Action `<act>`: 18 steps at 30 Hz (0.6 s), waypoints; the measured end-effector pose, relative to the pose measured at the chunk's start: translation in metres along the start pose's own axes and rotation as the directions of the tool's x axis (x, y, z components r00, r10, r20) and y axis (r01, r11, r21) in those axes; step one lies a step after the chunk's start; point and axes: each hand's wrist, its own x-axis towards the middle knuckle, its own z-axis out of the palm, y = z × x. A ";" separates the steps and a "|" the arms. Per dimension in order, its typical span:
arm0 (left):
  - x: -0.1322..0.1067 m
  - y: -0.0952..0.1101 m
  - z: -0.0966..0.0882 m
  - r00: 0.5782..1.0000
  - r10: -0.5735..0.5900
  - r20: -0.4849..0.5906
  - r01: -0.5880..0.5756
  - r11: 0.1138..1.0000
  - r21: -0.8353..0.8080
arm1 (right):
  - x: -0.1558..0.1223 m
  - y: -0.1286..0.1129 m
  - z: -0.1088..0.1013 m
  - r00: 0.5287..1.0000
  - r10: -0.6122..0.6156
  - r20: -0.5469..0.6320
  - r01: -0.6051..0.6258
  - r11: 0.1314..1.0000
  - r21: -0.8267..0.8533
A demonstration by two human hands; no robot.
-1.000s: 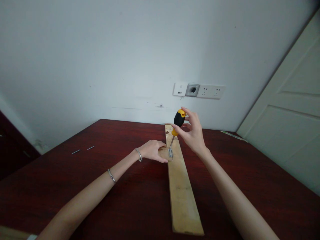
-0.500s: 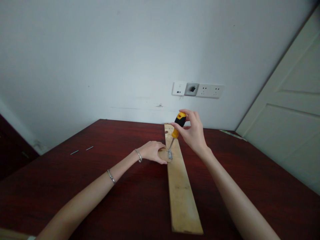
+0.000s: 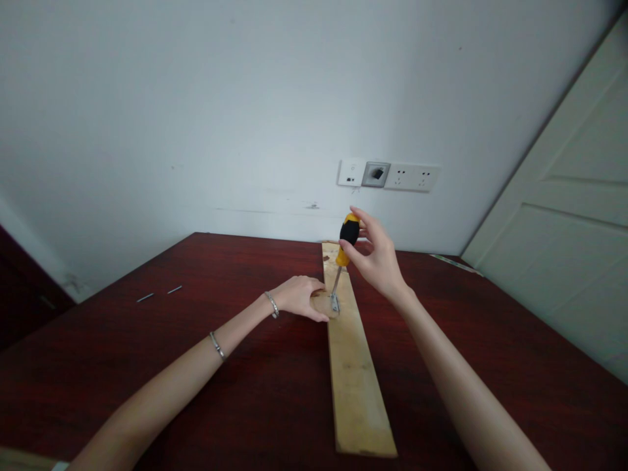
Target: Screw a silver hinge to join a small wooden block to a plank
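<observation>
A long pale wooden board (image 3: 357, 373) lies lengthwise on the dark red table. On it, near its left edge, sits a small metal bracket (image 3: 335, 304), beside a round-edged piece of light wood (image 3: 321, 305). My left hand (image 3: 298, 296) grips that wood piece from the left, thumb and fingers curled about its sides. In my right hand (image 3: 377, 252) is a screwdriver (image 3: 349, 232) with a yellow and black handle, held by the fingertips. Its shaft slants down to the bracket, and the tip appears to touch it; a screw there is too small to make out.
Two thin metal rods (image 3: 146, 297) lie on the left of the table (image 3: 235, 392). Behind the table is a white wall with a row of sockets (image 3: 387, 176). A white panelled door (image 3: 569, 216) stands at the right.
The screwdriver has tipped slightly more upright, its handle moving a little left, and the fingers of my right hand have shifted around it. My left hand stays in place.
</observation>
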 end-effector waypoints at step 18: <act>0.001 -0.003 0.002 1.000 0.015 0.003 -0.015 1.000 -0.013 | -0.001 0.000 0.000 0.999 -0.034 0.011 0.035 0.997 -0.065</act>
